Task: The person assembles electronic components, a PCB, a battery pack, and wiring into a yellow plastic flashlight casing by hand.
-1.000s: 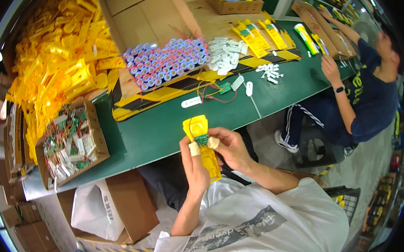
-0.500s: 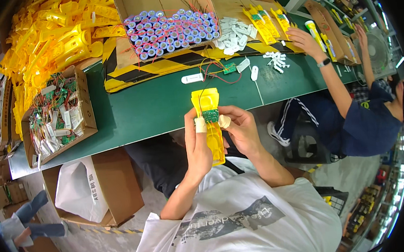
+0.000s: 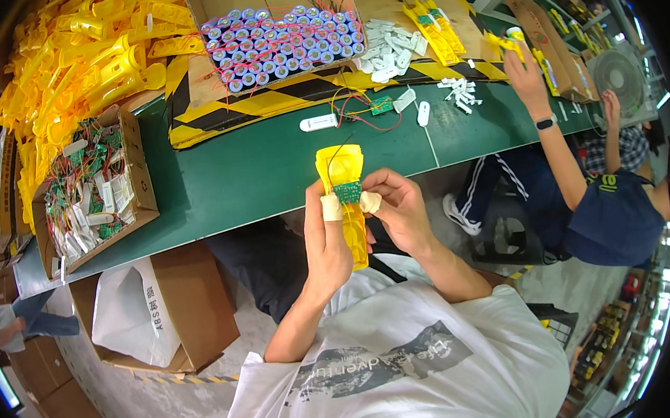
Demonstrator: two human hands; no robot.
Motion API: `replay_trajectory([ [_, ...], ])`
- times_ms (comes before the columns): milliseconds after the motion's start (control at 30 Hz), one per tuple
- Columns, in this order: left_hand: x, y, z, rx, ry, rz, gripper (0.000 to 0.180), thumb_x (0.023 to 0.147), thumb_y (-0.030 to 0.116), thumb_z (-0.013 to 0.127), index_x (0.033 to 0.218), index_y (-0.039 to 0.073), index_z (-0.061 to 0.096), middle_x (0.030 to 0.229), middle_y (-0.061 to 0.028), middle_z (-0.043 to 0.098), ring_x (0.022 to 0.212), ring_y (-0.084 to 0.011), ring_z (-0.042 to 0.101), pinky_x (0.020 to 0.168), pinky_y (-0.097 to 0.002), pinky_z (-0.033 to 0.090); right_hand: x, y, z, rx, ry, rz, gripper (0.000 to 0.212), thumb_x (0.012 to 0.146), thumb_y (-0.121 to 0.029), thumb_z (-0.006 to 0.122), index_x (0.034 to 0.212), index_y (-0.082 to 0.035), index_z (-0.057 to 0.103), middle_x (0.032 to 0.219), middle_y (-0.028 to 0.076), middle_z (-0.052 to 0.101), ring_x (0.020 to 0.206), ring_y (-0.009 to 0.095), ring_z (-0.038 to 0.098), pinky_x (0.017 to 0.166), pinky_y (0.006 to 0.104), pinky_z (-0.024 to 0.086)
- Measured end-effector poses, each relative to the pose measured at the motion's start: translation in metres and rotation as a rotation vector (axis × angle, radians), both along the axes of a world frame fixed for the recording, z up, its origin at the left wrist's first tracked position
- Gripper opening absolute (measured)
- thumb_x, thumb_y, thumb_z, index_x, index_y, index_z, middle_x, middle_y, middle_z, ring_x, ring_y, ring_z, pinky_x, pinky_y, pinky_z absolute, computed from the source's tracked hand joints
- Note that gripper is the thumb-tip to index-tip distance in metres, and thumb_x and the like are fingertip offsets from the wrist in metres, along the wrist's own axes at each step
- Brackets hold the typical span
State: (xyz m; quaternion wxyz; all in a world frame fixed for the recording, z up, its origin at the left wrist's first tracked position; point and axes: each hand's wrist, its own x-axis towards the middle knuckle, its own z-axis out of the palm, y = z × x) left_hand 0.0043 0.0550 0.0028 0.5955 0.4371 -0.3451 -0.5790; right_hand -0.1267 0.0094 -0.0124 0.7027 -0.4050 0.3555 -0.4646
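Over the table's near edge I hold a yellow plastic housing (image 3: 339, 162) upright between both hands. A small green circuit board (image 3: 347, 192) sits across its middle, and a thin dark wire rises from there over the upper part. My left hand (image 3: 325, 241) is closed on the housing's left side, its thumb in a pale finger cover beside the board. My right hand (image 3: 401, 208) grips from the right, its covered thumb at the board's right edge. Beyond lie a white plastic cover (image 3: 318, 123) and another green board (image 3: 381, 105) with red and yellow wires.
Blue cells (image 3: 285, 45) with red wires fill a cardboard box at the back. Yellow housings (image 3: 99, 62) heap at far left, above a box of wired boards (image 3: 93, 195). White parts (image 3: 390, 50) lie back right. A co-worker's hand (image 3: 526, 79) holds a yellow housing at right.
The co-worker's hand has picked up a yellow housing from the cardboard and carried it right. My hands stay nearly in place; the housing I hold has tilted slightly.
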Motion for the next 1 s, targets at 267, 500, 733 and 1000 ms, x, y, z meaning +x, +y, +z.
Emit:
replay_trajectory([
  [267, -0.011, 0.005, -0.002, -0.013, -0.058, 0.081, 0.040, 0.107, 0.037, 0.032, 0.129, 0.005, 0.039, 0.081, -0.0092, 0.059, 0.056, -0.0137, 0.061, 0.046, -0.0249, 0.051, -0.003, 0.002, -0.003, -0.030, -0.084, 0.092, 0.026, 0.092, -0.014, 0.069, 0.109, 0.000, 0.055, 0.093, 0.007, 0.066, 0.071, 0.007, 0.061, 0.053, 0.0195, 0.049],
  [500, -0.015, 0.007, -0.006, -0.024, -0.097, 0.075, 0.042, 0.107, 0.038, 0.031, 0.133, 0.005, 0.036, 0.087, -0.0096, 0.058, 0.055, -0.0139, 0.059, 0.047, -0.0253, 0.049, 0.000, 0.014, 0.000, 0.187, -0.169, 0.028, 0.031, 0.091, -0.008, 0.069, 0.117, -0.002, 0.052, 0.100, 0.007, 0.068, 0.067, 0.006, 0.059, 0.050, 0.0192, 0.046],
  [733, -0.022, -0.003, 0.003, 0.023, -0.032, 0.065, 0.053, 0.107, 0.031, 0.030, 0.154, 0.016, 0.013, 0.094, -0.0129, 0.059, 0.055, -0.0157, 0.059, 0.046, -0.0267, 0.051, -0.011, 0.011, -0.008, -0.046, 0.025, -0.103, 0.017, 0.092, -0.006, 0.068, 0.103, 0.000, 0.056, 0.084, 0.008, 0.066, 0.049, 0.007, 0.053, 0.040, 0.0207, 0.040],
  [1000, -0.017, -0.006, 0.004, 0.031, 0.106, -0.006, 0.056, 0.105, 0.029, 0.034, 0.155, 0.020, 0.011, 0.100, -0.0158, 0.060, 0.056, -0.0196, 0.061, 0.047, -0.0289, 0.054, -0.026, -0.005, 0.009, -0.013, -0.041, 0.060, 0.020, 0.091, -0.008, 0.070, 0.104, 0.002, 0.060, 0.090, 0.010, 0.067, 0.063, 0.009, 0.059, 0.051, 0.0222, 0.046],
])
